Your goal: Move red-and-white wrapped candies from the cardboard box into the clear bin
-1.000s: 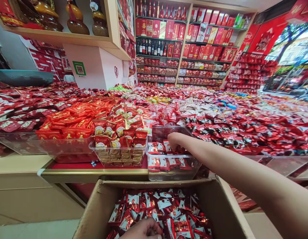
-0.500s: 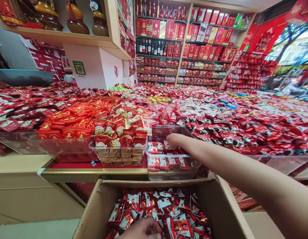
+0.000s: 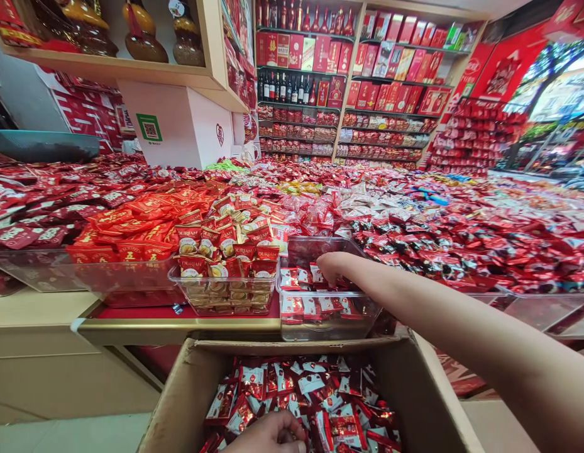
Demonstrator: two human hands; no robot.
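Note:
My right hand (image 3: 333, 267) reaches into a clear plastic bin (image 3: 298, 248) on the counter, fingers curled down onto the red-and-white wrapped candies (image 3: 315, 305) inside it; what the fingers grip is hidden. Down at the bottom edge, my left hand (image 3: 273, 435) lies in an open cardboard box (image 3: 407, 384), fingers bent round the same kind of wrapped candies (image 3: 320, 390) that fill the box.
Left of the bin stands a clear bin of durian candies (image 3: 225, 261), then a bin of red packets (image 3: 126, 236). Heaps of red sweets (image 3: 461, 233) cover the wide counter. Shelves of red boxes and bottles (image 3: 348, 69) line the back wall. A gold counter edge (image 3: 178, 325) runs in front.
Both hands stay almost where they were. My right hand has shifted only slightly inside the bin, and the view has dipped a little.

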